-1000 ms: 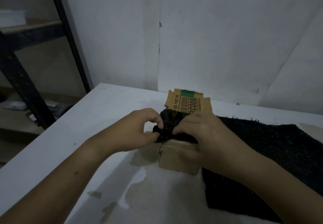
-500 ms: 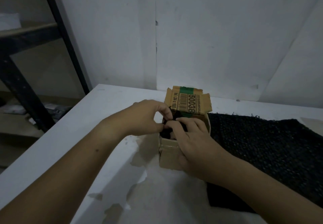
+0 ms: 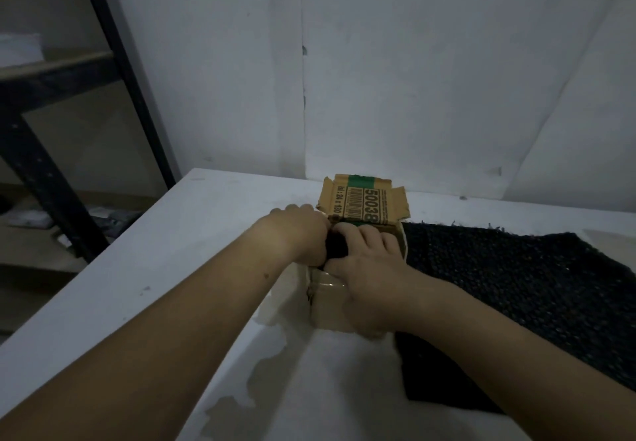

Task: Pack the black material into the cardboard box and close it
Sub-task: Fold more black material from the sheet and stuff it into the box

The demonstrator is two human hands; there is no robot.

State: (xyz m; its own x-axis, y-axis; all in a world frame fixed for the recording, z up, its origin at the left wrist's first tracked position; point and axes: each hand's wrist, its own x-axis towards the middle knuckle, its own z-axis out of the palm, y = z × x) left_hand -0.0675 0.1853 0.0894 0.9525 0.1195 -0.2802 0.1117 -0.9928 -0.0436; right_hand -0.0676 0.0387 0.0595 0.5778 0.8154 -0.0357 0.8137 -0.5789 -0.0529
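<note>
Small corrugated cardboard box [image 3: 330,306], tan, stands on the white table [image 3: 165,268] near centre of view. Its far flap [image 3: 361,201] is upright, ragged at the edges, printed with a barcode, the digits "50038" and a green band along the top. The near wall shows a glossy strip, possibly tape; cannot tell for certain.

Inside the open top: a wad of black material [image 3: 336,247], matte and dark, visible only as a small patch between the two hands. How deep it sits cannot be told.

Left hand [image 3: 299,234], at 9 o'clock of the box opening, fingers curled and pressed against the wad at the box's left rim. Right hand [image 3: 368,265], at 6 o'clock of the opening, fingers bent down over the near edge and into the box, pushing on the same wad; its palm covers the near wall.

At 3 o'clock of the box, touching its right side, a flat black woven mat [image 3: 516,296], coarse, knobbly weave, frayed far edge.

Table surface: white coating peeled in irregular patches [image 3: 268,371] at 7 o'clock of the box. Black metal shelf frame [image 3: 51,179] at far left.
</note>
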